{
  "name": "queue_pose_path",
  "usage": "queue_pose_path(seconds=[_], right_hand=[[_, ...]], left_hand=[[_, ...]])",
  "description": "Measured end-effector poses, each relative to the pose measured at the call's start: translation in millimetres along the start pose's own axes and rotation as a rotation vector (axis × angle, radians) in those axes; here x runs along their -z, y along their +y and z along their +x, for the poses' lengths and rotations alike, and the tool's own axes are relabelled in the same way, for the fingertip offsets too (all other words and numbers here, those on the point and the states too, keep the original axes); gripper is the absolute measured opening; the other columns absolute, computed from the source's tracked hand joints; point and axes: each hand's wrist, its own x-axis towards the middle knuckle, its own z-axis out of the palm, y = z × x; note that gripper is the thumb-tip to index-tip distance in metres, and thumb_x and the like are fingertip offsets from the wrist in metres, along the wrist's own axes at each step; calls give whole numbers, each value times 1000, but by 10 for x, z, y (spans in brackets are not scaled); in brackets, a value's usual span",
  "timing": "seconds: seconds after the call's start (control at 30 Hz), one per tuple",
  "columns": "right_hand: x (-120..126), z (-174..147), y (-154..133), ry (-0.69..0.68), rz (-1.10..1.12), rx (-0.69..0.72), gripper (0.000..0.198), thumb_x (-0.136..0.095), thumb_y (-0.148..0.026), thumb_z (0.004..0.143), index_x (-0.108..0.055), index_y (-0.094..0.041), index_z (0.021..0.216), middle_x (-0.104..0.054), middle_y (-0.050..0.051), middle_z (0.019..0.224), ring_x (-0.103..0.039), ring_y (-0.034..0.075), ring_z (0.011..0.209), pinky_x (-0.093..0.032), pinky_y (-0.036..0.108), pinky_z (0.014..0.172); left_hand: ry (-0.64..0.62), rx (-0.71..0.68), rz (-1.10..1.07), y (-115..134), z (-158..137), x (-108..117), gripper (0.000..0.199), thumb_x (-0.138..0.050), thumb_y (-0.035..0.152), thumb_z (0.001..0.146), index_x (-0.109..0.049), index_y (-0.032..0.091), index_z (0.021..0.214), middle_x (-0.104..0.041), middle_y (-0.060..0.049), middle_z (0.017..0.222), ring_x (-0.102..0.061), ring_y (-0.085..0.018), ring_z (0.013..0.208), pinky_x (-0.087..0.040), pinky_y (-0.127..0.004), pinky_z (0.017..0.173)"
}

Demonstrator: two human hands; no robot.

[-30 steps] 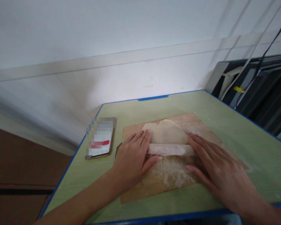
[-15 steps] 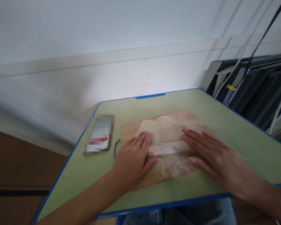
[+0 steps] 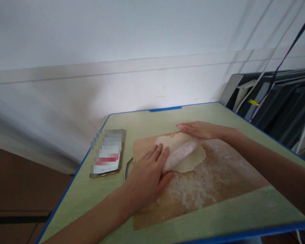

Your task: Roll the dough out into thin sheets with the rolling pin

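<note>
A floury rolling pin [image 3: 182,153] lies slantwise across a flat sheet of dough [image 3: 193,161], which shows on both sides of it. My left hand [image 3: 152,171] covers the pin's near left end, thumb on one side and fingers on the other. Over the far right end rests my right hand [image 3: 199,129], its fingers extended to the left past the dough's far edge. Both ends of the pin are hidden under my hands. Beneath the dough is a wooden board [image 3: 218,184] dusted with flour, its metal handle [image 3: 127,167] partly hidden behind my left hand.
A phone [image 3: 108,152], partly pixelated, lies left of the board on the green, blue-edged table [image 3: 144,123]. A white wall [image 3: 132,88] rises behind the table. Dark flat panels [image 3: 287,98] and hanging cables [image 3: 292,51] are at the right.
The rolling pin has turned from nearly level to a slant, its right end now farther away. My right hand has swung forward and left with it; my left hand has stayed nearly in place.
</note>
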Motion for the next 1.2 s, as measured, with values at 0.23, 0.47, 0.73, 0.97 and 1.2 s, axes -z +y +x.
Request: queue_pose_path(seconds=[0.23, 0.47, 0.73, 0.97, 1.2], right_hand=[[-65, 251, 26, 52, -69, -24, 52, -18, -50, 91, -59, -19, 104, -61, 8, 114, -53, 23, 106, -38, 39, 89], [-80, 264, -34, 113, -107, -59, 49, -15, -40, 93, -57, -17, 104, -61, 8, 114, -53, 18, 106, -39, 31, 89], [-156, 244, 28, 71, -162, -141, 52, -19, -42, 92, -55, -12, 114, -55, 13, 122, -49, 22, 114, -38, 34, 92], [-201, 106, 50, 61, -209, -189, 52, -22, -49, 90, -52, -18, 120, -53, 11, 126, -46, 25, 116, -36, 41, 94], [-227, -57, 1, 22, -216, -225, 52, -21, -48, 89, -41, -23, 130, -44, 8, 134, -35, 27, 124, -27, 55, 96]], left_hand=[[-145, -213, -17, 60, 44, 198, 72, -55, 34, 82, -18, 9, 138, -22, -19, 142, -16, -27, 131, -26, -44, 104], [-93, -214, -152, 94, 71, 194, 74, -52, 23, 81, -8, 12, 140, -21, -15, 144, -17, -23, 132, -28, -39, 104], [-91, -189, -214, 52, -7, 134, 68, -46, 34, 85, -12, 15, 140, -21, -12, 144, -23, -23, 130, -33, -41, 102], [-72, -245, -202, 137, -68, 145, 85, -55, 34, 81, 2, 17, 141, -17, -11, 145, -20, -22, 131, -29, -36, 105], [-68, -270, -187, 234, -99, 65, 94, -58, 47, 79, 6, 19, 141, -19, -12, 144, -26, -27, 129, -32, -37, 102]])
